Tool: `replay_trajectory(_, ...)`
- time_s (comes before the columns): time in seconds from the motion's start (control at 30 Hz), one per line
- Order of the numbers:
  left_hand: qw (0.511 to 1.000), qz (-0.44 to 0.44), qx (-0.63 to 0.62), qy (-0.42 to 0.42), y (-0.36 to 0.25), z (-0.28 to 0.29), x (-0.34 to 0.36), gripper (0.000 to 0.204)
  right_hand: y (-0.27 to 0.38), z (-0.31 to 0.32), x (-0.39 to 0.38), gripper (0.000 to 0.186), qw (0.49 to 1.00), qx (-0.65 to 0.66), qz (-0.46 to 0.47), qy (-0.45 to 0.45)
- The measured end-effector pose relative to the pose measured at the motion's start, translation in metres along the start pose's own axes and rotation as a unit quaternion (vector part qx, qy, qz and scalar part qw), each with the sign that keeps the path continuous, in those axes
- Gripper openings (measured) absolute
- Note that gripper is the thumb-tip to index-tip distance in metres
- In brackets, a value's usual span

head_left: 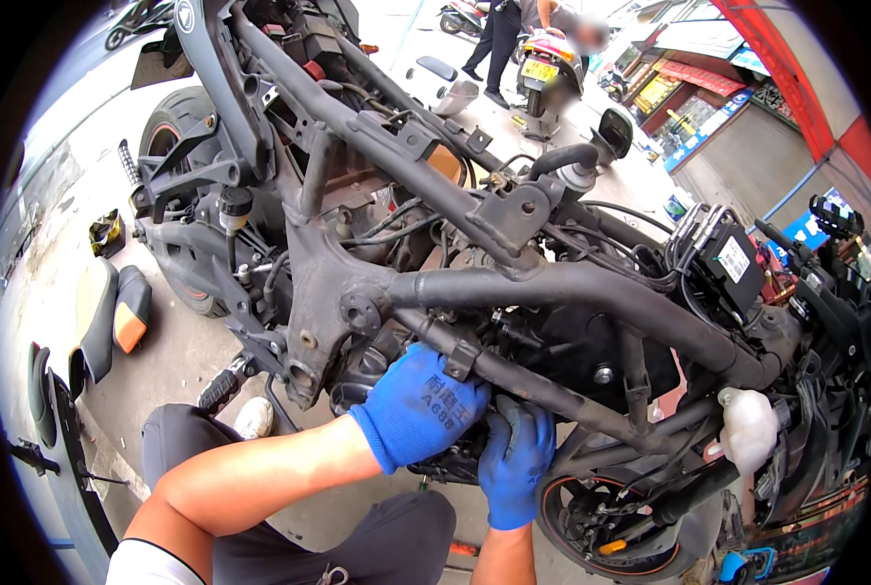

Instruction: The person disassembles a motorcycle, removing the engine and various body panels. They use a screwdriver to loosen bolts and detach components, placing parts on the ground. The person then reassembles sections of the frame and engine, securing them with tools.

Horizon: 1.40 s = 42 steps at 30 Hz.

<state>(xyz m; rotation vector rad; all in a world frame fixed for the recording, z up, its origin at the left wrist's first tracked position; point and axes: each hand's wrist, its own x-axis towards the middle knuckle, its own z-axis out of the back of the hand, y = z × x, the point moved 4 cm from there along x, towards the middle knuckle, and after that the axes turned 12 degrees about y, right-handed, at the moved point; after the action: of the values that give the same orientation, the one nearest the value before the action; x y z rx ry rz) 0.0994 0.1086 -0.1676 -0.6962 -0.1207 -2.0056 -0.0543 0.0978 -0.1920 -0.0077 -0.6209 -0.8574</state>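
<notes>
Both my hands wear blue knit gloves and work low on the side of a stripped motorcycle, at its black tube frame [562,290]. My left hand [424,405] is beside the thin lower frame tube [543,382], its back toward me and its fingers curled down into the engine area. Close on its right, my right hand [515,458] has bent fingers pointing up under the same tube. Whatever the fingers of either hand grip is hidden behind the gloves. Dark engine parts [357,382] show just left of my left hand.
A rear wheel [177,132] stands at far left, a front wheel [601,526] at lower right. A white plastic bottle [748,431] hangs near the front. Removed seats [94,307] and a dark panel [65,439] lie left. Behind, a person [499,49] stands by a scooter [541,73].
</notes>
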Motion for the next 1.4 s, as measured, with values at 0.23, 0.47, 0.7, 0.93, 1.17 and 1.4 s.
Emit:
replay_trajectory(0.23,1.0,0.007,-0.001,0.017,0.0,0.003,0.001,0.01,0.011,0.007,-0.001,0.023,0.998,-0.049,-0.027,-0.005)
replay_trajectory(0.47,0.998,0.028,0.0,0.061,0.004,-0.003,0.003,0.01,0.001,0.001,-0.005,0.022,0.997,-0.027,-0.073,0.023)
replay_trajectory(0.7,1.0,0.008,-0.009,0.022,-0.001,0.002,0.002,0.012,0.0,0.004,-0.002,0.026,1.0,-0.019,-0.014,0.014)
replay_trajectory(0.93,1.0,0.011,0.005,0.023,0.0,0.004,0.002,0.019,-0.004,0.001,-0.005,0.026,1.0,-0.01,-0.009,-0.006)
replay_trajectory(1.17,0.995,0.049,0.036,0.085,0.001,-0.008,0.002,0.018,-0.005,-0.001,-0.006,0.026,1.0,-0.015,-0.009,-0.013)
replay_trajectory(1.4,0.999,0.024,0.01,0.04,0.001,0.005,0.001,0.017,-0.002,-0.002,-0.006,0.027,1.0,-0.019,-0.018,-0.001)
